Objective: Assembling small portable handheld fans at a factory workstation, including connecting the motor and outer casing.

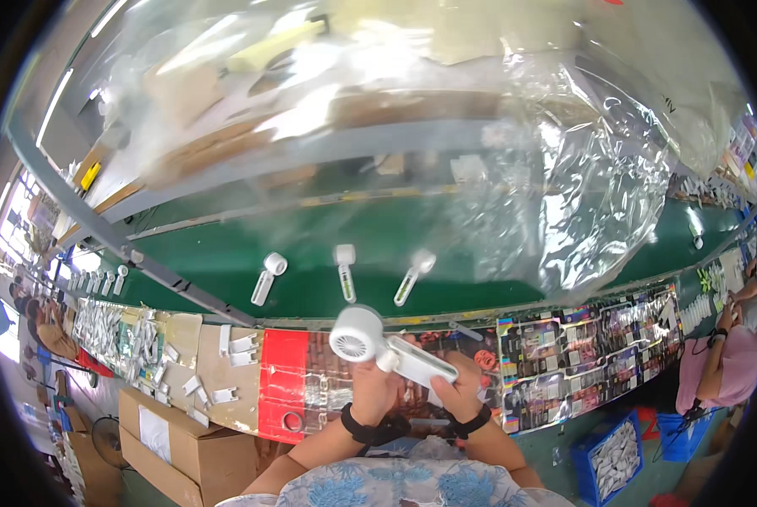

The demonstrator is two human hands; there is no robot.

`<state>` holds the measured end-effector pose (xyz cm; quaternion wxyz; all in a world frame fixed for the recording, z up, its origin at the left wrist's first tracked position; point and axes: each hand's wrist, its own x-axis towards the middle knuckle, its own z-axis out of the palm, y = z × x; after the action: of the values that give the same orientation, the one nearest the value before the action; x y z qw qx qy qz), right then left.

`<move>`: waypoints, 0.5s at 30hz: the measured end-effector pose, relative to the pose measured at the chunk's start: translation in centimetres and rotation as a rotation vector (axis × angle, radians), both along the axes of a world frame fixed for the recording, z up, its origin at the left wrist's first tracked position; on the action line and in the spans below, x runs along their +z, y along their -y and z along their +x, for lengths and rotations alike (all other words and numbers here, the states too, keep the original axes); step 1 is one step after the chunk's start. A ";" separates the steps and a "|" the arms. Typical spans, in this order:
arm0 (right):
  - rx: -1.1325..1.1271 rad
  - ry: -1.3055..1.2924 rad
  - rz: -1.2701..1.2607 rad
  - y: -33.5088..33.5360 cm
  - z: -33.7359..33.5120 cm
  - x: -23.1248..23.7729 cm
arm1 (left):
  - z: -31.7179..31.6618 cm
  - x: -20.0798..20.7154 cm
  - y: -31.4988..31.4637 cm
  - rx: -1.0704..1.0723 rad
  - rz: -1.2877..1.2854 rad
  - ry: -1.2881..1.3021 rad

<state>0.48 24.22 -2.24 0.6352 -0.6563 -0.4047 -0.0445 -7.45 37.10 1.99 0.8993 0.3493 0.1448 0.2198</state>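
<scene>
A white handheld fan [356, 335] is held in front of me, tilted, its round grille head toward the left. My left hand [373, 391] closes around it just below the head, at the neck. My right hand [460, 396] grips the lower end of the handle, thumb on top. Beyond my hands, on the green conveyor belt [311, 302], lie more white fans: one at the left [269, 277], one in the middle [345, 274] and one at the right [414, 277]. Under my hands is a worktop covered with red and dark printed sheets [585, 359].
Clear plastic sheeting [598, 177] hangs over the belt. A metal bar [100, 224] slants across the left. White parts [201, 389] and a tape roll [291, 422] lie left of me, above a cardboard box [163, 452]. Blue crates [594, 473] and a pink-shirted person [725, 367] are at right.
</scene>
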 end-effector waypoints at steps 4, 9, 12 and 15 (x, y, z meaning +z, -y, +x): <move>0.016 -1.127 -0.050 2.1 1.6 -5.9 | 5.3 -7.4 1.1 -0.048 0.144 -0.284; -0.292 -0.229 -0.571 5.8 3.4 -15.6 | 13.9 -18.5 -1.1 -0.321 1.775 -0.187; -0.388 -0.320 -0.618 9.8 4.1 -19.9 | 21.7 -21.9 0.6 0.012 1.601 0.037; -0.299 -0.163 -0.595 10.5 3.2 -19.4 | 28.3 -20.7 1.6 -0.322 1.514 -0.664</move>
<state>3.66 13.74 -21.68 0.4326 -0.8663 -0.2471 0.0357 20.87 35.45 -18.71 0.3532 0.9210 0.1636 0.0124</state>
